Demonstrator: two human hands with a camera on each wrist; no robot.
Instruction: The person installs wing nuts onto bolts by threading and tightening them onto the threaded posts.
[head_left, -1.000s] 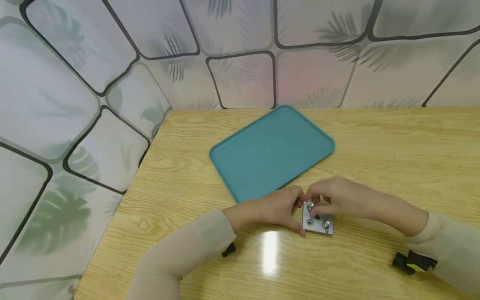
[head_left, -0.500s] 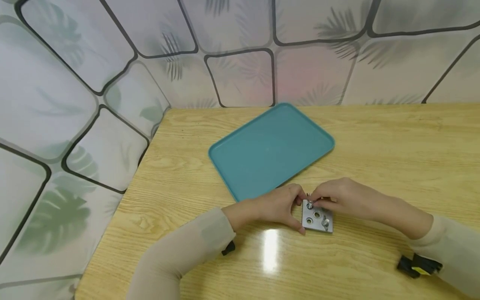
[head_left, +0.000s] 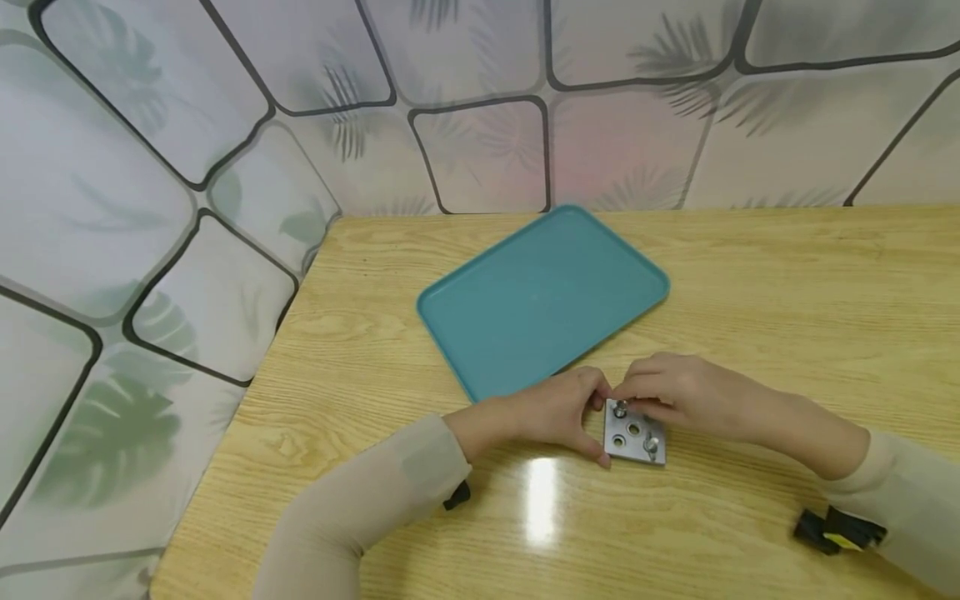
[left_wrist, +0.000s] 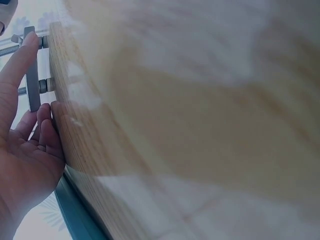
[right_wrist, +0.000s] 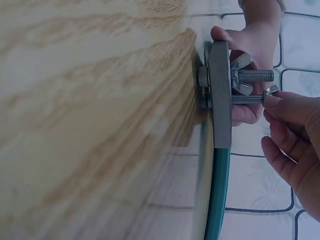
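Metal plate [head_left: 634, 447] carries two bolts [right_wrist: 257, 75], left hand [head_left: 558, 411] gripping it, right hand [head_left: 686, 395] pinching one wingnut [right_wrist: 272, 89].

1 blue-green tray [head_left: 540, 300] is lying slanted on a yellow wooden table [head_left: 810, 292]. Behind them, a pale wall [head_left: 630, 142] is showing dark lines and leaves.

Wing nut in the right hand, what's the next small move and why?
Probably turn the wing nut down its bolt toward the metal plate: the right hand pinches it near the bolt's tip, well off the plate, while the other wing nut sits close to the plate and the left hand braces the plate.
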